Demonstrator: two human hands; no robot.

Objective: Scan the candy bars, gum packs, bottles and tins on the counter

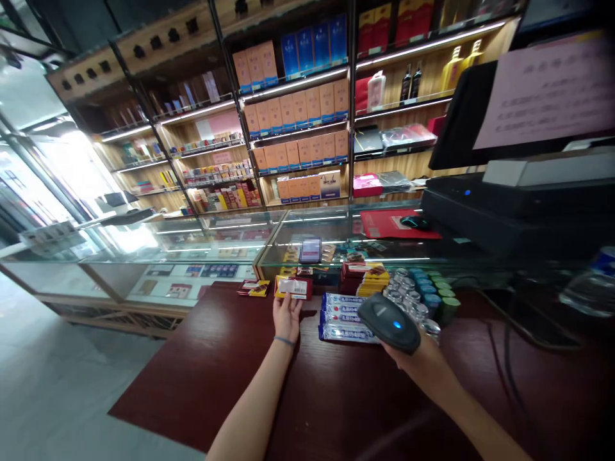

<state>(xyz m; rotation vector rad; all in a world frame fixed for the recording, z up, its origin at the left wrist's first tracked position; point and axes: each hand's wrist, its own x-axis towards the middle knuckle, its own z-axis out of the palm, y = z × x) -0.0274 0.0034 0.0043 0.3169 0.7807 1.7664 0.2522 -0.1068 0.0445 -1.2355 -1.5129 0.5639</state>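
My left hand [287,315] grips a small red and yellow snack packet [302,288], its barcode side facing me. My right hand [417,354] is wrapped round a black barcode scanner [390,322] with a lit blue light, its head pointing left. Left of the held packet lie similar packets [253,287] on the dark red table. A stack of red and yellow packets [365,278] stands behind a row of blue and white tube-shaped packs [341,317]. The scanner covers part of that row. Clear-topped, blue and green cylinders [432,291] stand in rows behind my right hand.
A glass display counter [230,240] runs behind the table [192,371]. On it are a phone-like device [310,250], a red mat [384,225] and a mouse [414,222]. A monitor [461,115] and black machine [519,218] stand right, near a cable [509,358]. Stocked shelves [298,131] line the wall.
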